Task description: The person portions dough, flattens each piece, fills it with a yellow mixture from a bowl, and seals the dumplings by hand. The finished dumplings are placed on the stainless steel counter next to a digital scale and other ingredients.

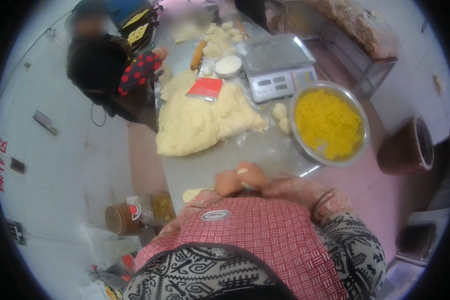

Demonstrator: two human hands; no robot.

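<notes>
My left hand [225,183] and my right hand [253,175] are close together at the near edge of the steel table, fingers curled around a small piece of pale dough [242,171]. Only bits of that dough show between the fingers. By my left sleeve lies a flattened oval of dough [192,194], partly covered by the sleeve. Beyond my hands spreads a large slab of dough [198,123], with a red dough scraper [205,89] resting on it. Right of the slab, a metal bowl [364,147] holds yellow crumbly filling [328,123].
Two or three dough balls [281,112] sit beside the bowl. Farther back are a digital scale [275,63], a bowl of white powder [228,65], a rolling pin [198,55] and several dough pieces [219,39]. A co-worker [101,67] stands at the table's left side.
</notes>
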